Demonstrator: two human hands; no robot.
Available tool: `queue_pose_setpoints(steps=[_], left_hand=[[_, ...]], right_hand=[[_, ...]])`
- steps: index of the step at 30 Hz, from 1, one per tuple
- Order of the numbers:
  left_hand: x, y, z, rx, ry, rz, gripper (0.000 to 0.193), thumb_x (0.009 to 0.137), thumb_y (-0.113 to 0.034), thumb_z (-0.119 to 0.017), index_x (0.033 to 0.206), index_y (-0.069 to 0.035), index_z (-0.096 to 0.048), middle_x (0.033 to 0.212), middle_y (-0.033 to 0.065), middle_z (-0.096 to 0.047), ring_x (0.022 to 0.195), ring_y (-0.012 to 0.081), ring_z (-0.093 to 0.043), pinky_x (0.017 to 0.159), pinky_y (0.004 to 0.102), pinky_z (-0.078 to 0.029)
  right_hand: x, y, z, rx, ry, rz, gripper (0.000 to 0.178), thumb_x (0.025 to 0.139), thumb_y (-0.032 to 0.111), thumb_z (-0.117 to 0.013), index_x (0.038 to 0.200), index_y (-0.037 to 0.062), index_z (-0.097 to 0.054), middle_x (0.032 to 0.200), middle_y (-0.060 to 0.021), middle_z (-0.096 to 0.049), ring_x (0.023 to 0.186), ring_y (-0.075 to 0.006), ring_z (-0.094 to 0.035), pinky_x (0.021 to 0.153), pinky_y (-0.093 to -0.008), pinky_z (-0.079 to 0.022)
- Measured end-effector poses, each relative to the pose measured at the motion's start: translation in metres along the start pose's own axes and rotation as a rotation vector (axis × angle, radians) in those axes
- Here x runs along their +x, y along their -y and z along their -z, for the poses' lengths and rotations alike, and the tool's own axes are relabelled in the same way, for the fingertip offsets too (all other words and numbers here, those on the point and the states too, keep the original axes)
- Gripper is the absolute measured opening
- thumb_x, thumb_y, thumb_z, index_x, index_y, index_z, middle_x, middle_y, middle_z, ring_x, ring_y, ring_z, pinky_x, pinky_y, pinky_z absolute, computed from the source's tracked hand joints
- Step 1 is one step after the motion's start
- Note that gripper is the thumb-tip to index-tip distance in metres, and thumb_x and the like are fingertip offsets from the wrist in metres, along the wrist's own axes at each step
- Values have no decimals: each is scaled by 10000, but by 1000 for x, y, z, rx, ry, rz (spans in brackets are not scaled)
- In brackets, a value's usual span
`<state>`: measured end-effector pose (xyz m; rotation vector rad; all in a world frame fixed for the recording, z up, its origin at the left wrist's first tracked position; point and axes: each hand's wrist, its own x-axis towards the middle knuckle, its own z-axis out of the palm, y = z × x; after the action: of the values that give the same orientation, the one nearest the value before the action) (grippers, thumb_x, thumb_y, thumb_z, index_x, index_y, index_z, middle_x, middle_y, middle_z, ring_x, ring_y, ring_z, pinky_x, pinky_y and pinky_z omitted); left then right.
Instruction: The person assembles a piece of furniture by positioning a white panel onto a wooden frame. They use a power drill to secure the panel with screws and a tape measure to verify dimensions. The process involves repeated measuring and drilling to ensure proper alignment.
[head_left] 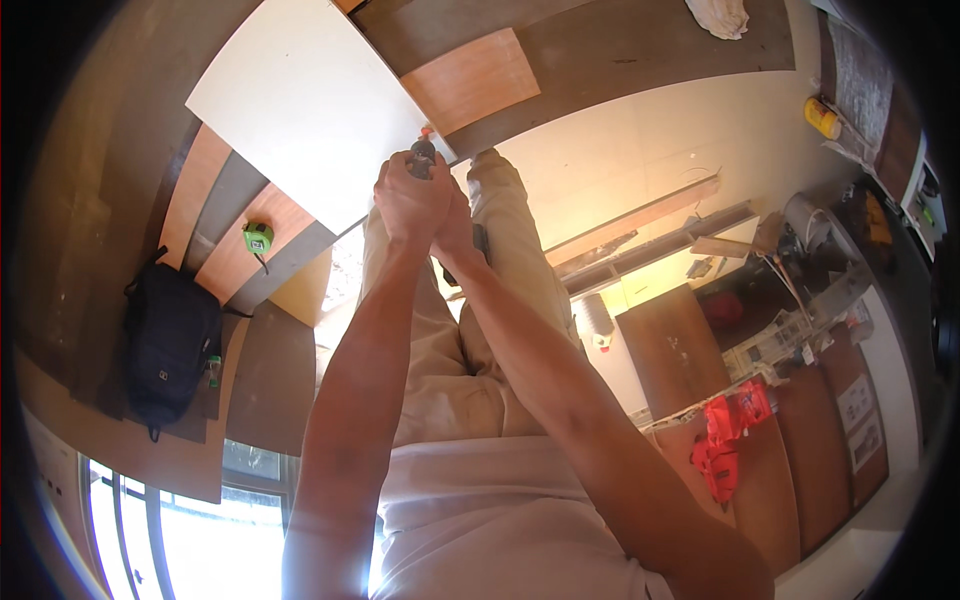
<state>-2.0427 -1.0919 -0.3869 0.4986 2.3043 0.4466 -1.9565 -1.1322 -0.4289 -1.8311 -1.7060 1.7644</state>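
Note:
Both of my hands are closed together around a cordless drill (pixel 423 158), out in front of my knees. My left hand (pixel 409 203) wraps over its top and side, just behind the dark chuck. Pressed close beside it, my right hand (pixel 456 225) grips lower down, partly hidden by the left. The drill's orange-red tip sits at the near right corner of a large white board (pixel 300 100); whether it touches the board I cannot tell. Dark parts of the drill show below my right hand.
A green tape measure (pixel 257 237) lies on a wood strip to the left, near a dark backpack (pixel 172 340). A plywood piece (pixel 475 80) lies beyond the drill. At the right are a yellow bottle (pixel 822 118), long wood strips (pixel 640 218) and red bags (pixel 722 440).

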Motion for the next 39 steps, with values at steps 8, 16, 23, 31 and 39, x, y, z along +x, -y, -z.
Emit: queue_pose_setpoints(steps=[8, 16, 23, 31, 39], left_hand=[[-4, -4, 0, 12, -14, -25, 382, 799, -250, -730, 1049, 39, -725, 1005, 224, -734, 897, 377, -733, 837, 440, -586], [-22, 10, 10, 12, -60, -32, 408, 789, -211, -675, 1109, 40, -711, 1048, 239, -723, 941, 398, -719, 875, 456, -577], [-23, 19, 13, 15, -65, -73, 393, 800, -195, -677, 1106, 50, -707, 1046, 245, -722, 935, 403, -717, 871, 459, -578], [-21, 16, 9, 1, -38, -85, 407, 795, -195, -699, 1115, 56, -703, 1059, 254, -722, 945, 406, -720, 869, 456, -580], [11, 25, 33, -534, 288, 493, 555, 900, -387, -679, 1298, -6, -614, 1196, 176, -676, 1065, 276, -654, 916, 433, -528]], right_hand=[[1, -14, -9, 184, -28, -45, 994, 777, 325, -807, 1583, 47, -296, 1334, -188, -587, 1218, -363, -618, 995, -439, -516], [-20, 27, 13, -54, 38, 10, 998, 775, 285, -791, 1592, 42, -272, 1319, -216, -593, 1135, -412, -647, 858, -479, -568], [-24, 27, 9, -103, 52, -7, 1059, 762, 290, -805, 1613, 65, -215, 1443, -214, -514, 1173, -422, -633, 880, -503, -573], [-22, 18, 6, -110, 19, 10, 1068, 757, 283, -803, 1617, 66, -208, 1443, -212, -502, 1162, -422, -632, 878, -496, -571], [-18, 21, 22, 33, -65, 16, 954, 753, 60, -777, 1583, 53, -307, 1290, -187, -628, 1111, -368, -664, 886, -434, -562]])
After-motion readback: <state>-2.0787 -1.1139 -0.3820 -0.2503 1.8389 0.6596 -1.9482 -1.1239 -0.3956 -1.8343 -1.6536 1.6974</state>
